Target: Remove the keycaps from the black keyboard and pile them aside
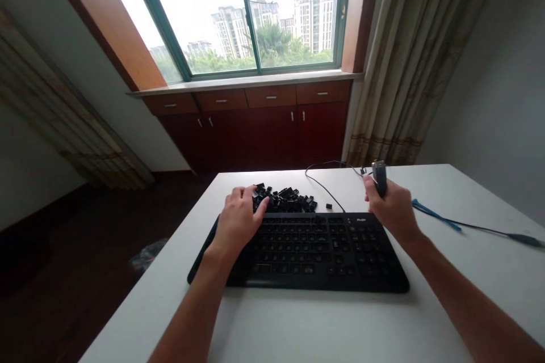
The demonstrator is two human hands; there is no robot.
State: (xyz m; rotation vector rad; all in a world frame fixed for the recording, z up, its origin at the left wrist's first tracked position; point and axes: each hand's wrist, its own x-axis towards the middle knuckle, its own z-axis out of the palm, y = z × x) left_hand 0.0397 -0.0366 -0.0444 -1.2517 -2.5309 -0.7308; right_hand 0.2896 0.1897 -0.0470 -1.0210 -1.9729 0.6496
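Observation:
A black keyboard (pixel 298 247) lies on the white table, its keycaps off and bare key sockets showing. Behind it is a heap of loose black keycaps (pixel 287 199). My left hand (pixel 239 215) rests over the keyboard's upper left corner, thumb and fingers apart, fingertips at the heap's left end. Whether a fingertip presses on a keycap cannot be made out. Raised above the keyboard's right end, my right hand (pixel 392 204) is closed around a small dark handheld object (pixel 379 178) with a shiny metal end, held upright. A single keycap (pixel 329 206) lies apart from the heap.
The keyboard cable (pixel 326 188) curves behind the keyboard. On the right of the table (pixel 468 272) lie a blue strip (pixel 436 215) and a thin dark rod or cord (pixel 481 228). A clear plastic bag (pixel 147 255) is on the floor at left. Cabinets (pixel 255 130) stand under the window.

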